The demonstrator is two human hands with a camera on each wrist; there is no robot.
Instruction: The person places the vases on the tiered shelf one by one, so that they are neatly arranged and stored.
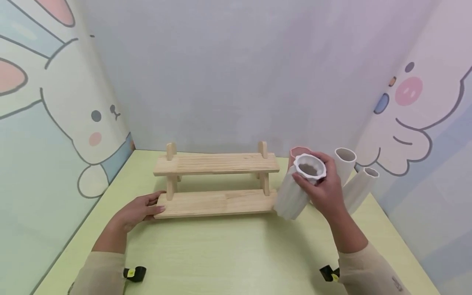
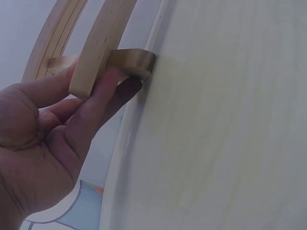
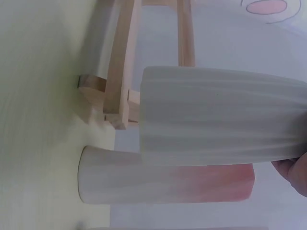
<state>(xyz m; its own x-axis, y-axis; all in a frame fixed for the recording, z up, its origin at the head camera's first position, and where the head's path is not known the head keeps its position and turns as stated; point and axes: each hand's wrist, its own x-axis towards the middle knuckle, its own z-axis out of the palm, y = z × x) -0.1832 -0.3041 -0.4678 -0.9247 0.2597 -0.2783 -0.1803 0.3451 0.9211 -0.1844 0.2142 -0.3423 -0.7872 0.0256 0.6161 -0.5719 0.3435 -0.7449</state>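
Note:
A two-tier wooden shelf rack (image 1: pixel 217 203) stands toward the back of the table. My left hand (image 1: pixel 138 211) grips the left end of its lower board, thumb on top and fingers underneath, as the left wrist view shows. My right hand (image 1: pixel 326 190) holds a white fluted vase (image 1: pixel 291 196) near its rim, the thumb on the near side and the fingers round the far side. Raised off the table in the right wrist view, this vase (image 3: pixel 216 115) leans with its base toward the lower board's right end. Its open top faces up toward me.
Behind the held vase stands a pink-topped vase (image 1: pixel 299 151), white lower down in the right wrist view. Two more white vases (image 1: pixel 345 162) stand beyond my right hand, partly hidden by it. Cartoon-printed walls enclose the pale green table (image 1: pixel 221 254) at the back and sides.

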